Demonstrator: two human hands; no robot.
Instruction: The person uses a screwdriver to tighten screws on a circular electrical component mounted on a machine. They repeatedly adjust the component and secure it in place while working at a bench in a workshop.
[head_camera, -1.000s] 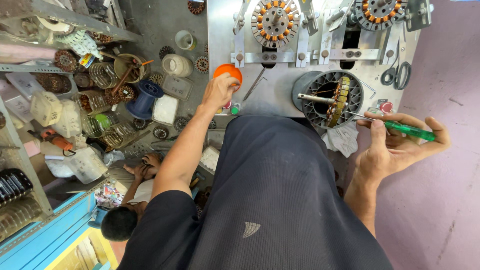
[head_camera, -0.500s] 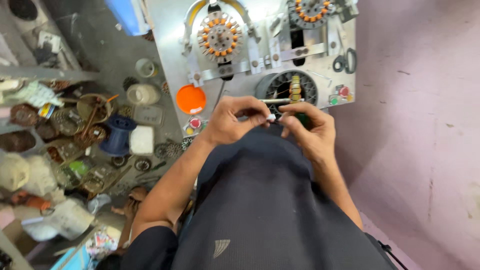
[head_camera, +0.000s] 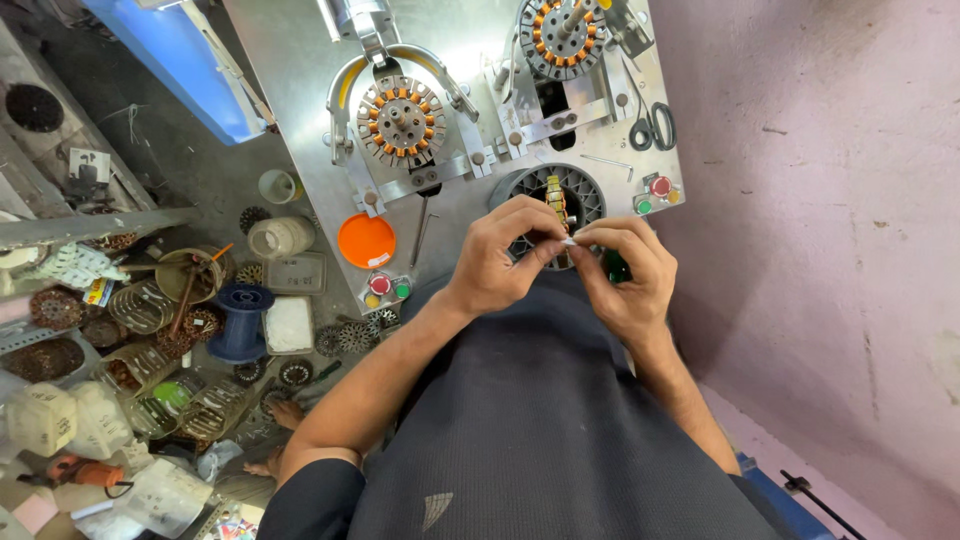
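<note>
Both my hands meet just in front of my chest, over the near edge of the metal worktop (head_camera: 300, 90): my left hand (head_camera: 497, 258) has thumb and forefinger pressed together on a small white bit (head_camera: 568, 241), and my right hand (head_camera: 625, 272) pinches the same bit from the other side while its curled fingers also trap a green tool (head_camera: 616, 267) against the palm (only the tool's tip shows). What the white bit is I cannot tell, it is too small. It sits touching the near rim of the dark round stator (head_camera: 556, 200), right by the yellowish part standing in its middle. To do this well I judge I should keep both pinches light and close to the bit, steady my wrists against my body, and work it straight toward the stator without letting the tool's tip scrape the windings. The orange lid (head_camera: 366, 240) and the red and green buttons (head_camera: 388, 287) lie to the left, the scissors (head_camera: 651, 126) far right, and two copper-wound stators sit farther back on the jig. Compared with half a second ago, my hands are in nearly the same place and pose, still joined at the stator; the view has mostly shifted, so the worktop now sits more to the left.
</note>
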